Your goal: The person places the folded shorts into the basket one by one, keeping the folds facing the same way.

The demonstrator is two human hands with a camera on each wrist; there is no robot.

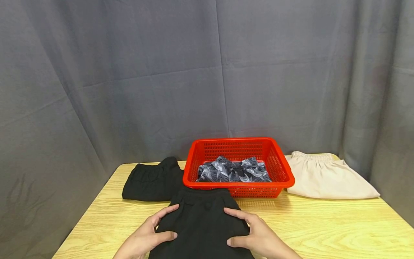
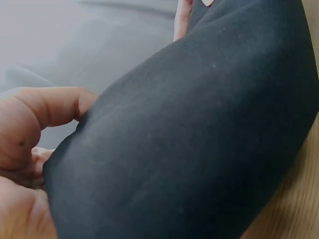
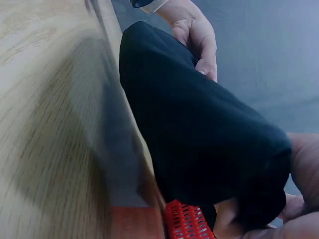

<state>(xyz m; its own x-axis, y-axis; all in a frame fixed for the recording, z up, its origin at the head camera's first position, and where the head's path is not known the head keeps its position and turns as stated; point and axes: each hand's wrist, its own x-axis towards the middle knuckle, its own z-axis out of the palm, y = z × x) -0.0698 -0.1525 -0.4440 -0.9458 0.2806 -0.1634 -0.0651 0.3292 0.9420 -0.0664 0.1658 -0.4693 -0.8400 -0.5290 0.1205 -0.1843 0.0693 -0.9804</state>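
Two hands on one pair of black shorts (image 1: pixel 200 230) here, left hand (image 1: pixel 145 235) on the left edge, right hand (image 1: pixel 257 235) on the right. They're well apart, each gripping the cloth, thumb and forefinger showing on the near face in the head view. Wrist cams show fingers hooked round the edges too. The shorts are at the near middle of the table (image 1: pixel 330 223), waistband pointing at the red basket (image 1: pixel 233 185). In the head view the band overlaps the basket's front left corner, but I can't tell if they actually touch, or how much of the shorts rests on the wood.

Basket's got some crinkly, dark striped stuff (image 1: pixel 233 171) in the bottom. To its left there's a folded black garment (image 1: pixel 150 181), and on the right a beige one (image 1: pixel 326 176) lying flat with a gathered waistband. Grey curtain (image 1: pixel 161 90) behind everything.
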